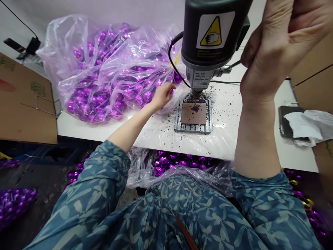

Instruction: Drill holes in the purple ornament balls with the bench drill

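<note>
My right hand (273,48) is closed at the upper right, around the end of the feed lever (235,64) of a black bench drill press (208,38). Under its chuck (196,93) lies a brown square plate (194,116) with a small hole, set on the slotted metal base (179,126). My left hand (162,96) is left of the drill, fingers curled, by the mouth of a clear plastic bag (67,38) full of shiny purple faceted balls (96,102). A bit of purple shows at my fingertips; whether I hold it is unclear.
Dark shavings are scattered over the white table (158,133). Another bag of purple balls (179,161) sits below the front edge. A cardboard box (26,104) stands left. At right lie a dark tray-like object (284,121) and white crumpled paper (304,125). A black cable (170,55) loops beside the drill.
</note>
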A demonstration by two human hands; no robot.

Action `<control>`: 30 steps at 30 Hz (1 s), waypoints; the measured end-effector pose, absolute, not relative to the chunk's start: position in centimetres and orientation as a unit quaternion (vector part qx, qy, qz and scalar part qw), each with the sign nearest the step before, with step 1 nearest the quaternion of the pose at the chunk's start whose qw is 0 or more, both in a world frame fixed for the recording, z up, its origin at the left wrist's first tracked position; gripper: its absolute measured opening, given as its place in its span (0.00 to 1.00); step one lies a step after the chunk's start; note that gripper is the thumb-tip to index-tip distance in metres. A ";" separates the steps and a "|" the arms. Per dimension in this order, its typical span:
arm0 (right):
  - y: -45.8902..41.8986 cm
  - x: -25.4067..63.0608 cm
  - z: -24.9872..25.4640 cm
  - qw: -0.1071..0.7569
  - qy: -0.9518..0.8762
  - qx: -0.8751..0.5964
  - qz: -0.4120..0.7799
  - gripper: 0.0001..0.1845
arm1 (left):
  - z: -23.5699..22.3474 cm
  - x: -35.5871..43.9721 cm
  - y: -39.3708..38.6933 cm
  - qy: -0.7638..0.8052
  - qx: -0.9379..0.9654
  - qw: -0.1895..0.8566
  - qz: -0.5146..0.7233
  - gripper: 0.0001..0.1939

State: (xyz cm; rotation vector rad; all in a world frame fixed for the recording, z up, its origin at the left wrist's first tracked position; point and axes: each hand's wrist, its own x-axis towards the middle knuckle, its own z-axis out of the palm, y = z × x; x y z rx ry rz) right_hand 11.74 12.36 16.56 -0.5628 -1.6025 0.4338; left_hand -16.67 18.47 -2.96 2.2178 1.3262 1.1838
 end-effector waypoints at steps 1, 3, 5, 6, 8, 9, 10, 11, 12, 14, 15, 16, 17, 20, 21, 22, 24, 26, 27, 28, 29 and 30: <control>12.3 11.5 16.6 0.656 -0.690 -0.251 0.174 0.30 | -3.2 -16.5 20.5 0.491 0.776 0.141 0.371 0.07; 12.3 11.0 16.7 0.699 -0.645 -0.263 0.158 0.30 | -3.7 -16.0 23.0 0.547 0.773 0.123 0.296 0.06; 12.2 10.5 16.8 0.732 -0.598 -0.276 0.174 0.29 | -3.9 -15.3 23.6 0.585 0.767 0.109 0.241 0.06; 12.1 10.4 16.9 0.741 -0.582 -0.278 0.187 0.29 | -3.9 -14.9 23.4 0.597 0.764 0.107 0.219 0.06; 11.9 10.1 17.0 0.741 -0.577 -0.272 0.209 0.29 | -3.4 -14.5 22.4 0.615 0.753 0.119 0.202 0.07; 11.9 10.1 17.0 0.743 -0.576 -0.266 0.213 0.28 | -3.1 -14.5 21.8 0.623 0.744 0.125 0.205 0.09; 11.9 10.0 17.1 0.746 -0.575 -0.259 0.213 0.28 | -2.7 -14.6 21.1 0.626 0.735 0.133 0.226 0.11; 11.9 10.0 17.1 0.749 -0.575 -0.254 0.212 0.28 | -2.4 -14.9 20.4 0.619 0.723 0.144 0.271 0.12; 12.0 10.0 17.1 0.750 -0.574 -0.253 0.211 0.28 | -2.0 -15.2 19.6 0.605 0.705 0.163 0.332 0.14; 12.0 10.0 17.0 0.754 -0.570 -0.251 0.209 0.29 | -1.1 -16.0 17.9 0.559 0.652 0.227 0.459 0.18; 12.0 10.0 17.0 0.755 -0.568 -0.251 0.211 0.30 | -0.7 -16.3 16.9 0.531 0.618 0.266 0.515 0.21; 12.0 10.0 17.0 0.757 -0.564 -0.250 0.213 0.30 | -0.1 -16.6 15.8 0.507 0.586 0.302 0.556 0.24; 12.0 10.0 17.0 0.759 -0.562 -0.250 0.214 0.31 | 0.4 -16.6 14.6 0.492 0.561 0.325 0.581 0.26; 11.9 10.0 17.0 0.762 -0.558 -0.249 0.215 0.30 | 1.7 -16.0 11.0 0.468 0.506 0.371 0.623 0.29; 12.0 10.0 17.0 0.762 -0.559 -0.247 0.215 0.29 | 1.9 -15.5 10.0 0.461 0.486 0.402 0.625 0.28; 12.0 10.1 16.9 0.762 -0.560 -0.244 0.214 0.29 | 1.9 -15.0 9.2 0.454 0.463 0.442 0.619 0.27; 12.1 10.1 16.9 0.760 -0.564 -0.240 0.214 0.29 | 1.3 -13.9 8.3 0.436 0.412 0.535 0.595 0.23; 12.1 10.2 16.9 0.758 -0.566 -0.243 0.214 0.28 | 0.1 -12.8 8.0 0.415 0.360 0.604 0.578 0.19; 12.2 10.2 17.0 0.755 -0.569 -0.247 0.215 0.27 | -0.6 -12.3 8.1 0.406 0.338 0.623 0.577 0.18; 12.2 10.1 17.1 0.752 -0.570 -0.252 0.214 0.25 | -1.3 -11.8 8.3 0.399 0.322 0.635 0.578 0.18; 12.2 10.1 17.2 0.749 -0.572 -0.257 0.213 0.24 | -2.0 -11.4 8.5 0.398 0.314 0.639 0.578 0.19; 12.2 10.0 17.3 0.748 -0.572 -0.261 0.212 0.24 | -2.6 -11.1 8.7 0.403 0.315 0.636 0.579 0.19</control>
